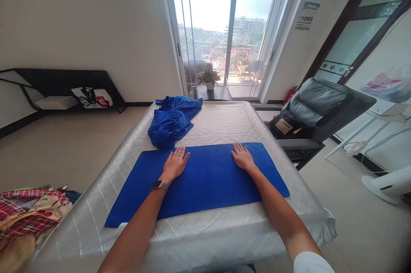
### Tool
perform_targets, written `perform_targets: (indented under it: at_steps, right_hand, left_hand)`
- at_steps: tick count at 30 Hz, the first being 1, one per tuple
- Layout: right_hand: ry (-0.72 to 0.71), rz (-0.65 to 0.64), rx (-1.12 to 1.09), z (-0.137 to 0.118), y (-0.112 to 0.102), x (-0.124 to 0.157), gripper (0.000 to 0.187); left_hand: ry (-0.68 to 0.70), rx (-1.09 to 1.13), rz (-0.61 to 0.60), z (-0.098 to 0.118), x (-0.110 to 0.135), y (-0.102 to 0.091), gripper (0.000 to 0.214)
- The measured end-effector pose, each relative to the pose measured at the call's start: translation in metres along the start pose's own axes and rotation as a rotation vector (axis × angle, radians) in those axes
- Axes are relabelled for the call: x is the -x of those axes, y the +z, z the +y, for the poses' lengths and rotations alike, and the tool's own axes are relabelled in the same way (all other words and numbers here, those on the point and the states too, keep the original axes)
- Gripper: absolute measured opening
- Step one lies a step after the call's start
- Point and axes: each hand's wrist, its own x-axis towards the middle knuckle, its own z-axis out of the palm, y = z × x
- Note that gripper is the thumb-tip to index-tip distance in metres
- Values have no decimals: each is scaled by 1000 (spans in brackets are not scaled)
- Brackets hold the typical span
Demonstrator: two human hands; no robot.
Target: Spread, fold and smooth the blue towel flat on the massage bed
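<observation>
A blue towel lies spread flat across the near part of the table, its long side running left to right. My left hand, with a watch on the wrist, rests palm down on the towel near its far edge, fingers stretched out. Farther right, my right hand also presses flat on the cloth by the far edge, fingers extended. Just beyond the towel's far left side sits a crumpled heap of blue cloth. Neither hand grips anything.
The table has a silvery quilted cover. A grey armchair holding a black bag stands to the right. Patterned fabrics are piled at the lower left. A potted plant stands on a chair behind the table.
</observation>
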Motion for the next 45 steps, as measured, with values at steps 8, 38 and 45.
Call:
perform_targets:
  at_steps: [8,38,45]
  right_hand:
    - [286,40,64,108,-5,10,70]
    - [-97,194,-71,-23,-28,21,57]
    - [-298,84,-98,-121,2,-2,59]
  left_hand:
    - [-262,-35,68,-129,24,-17,66]
    - [143,119,64,19,8,-59,52]
    - [268,12,118,96,-31,-4,47]
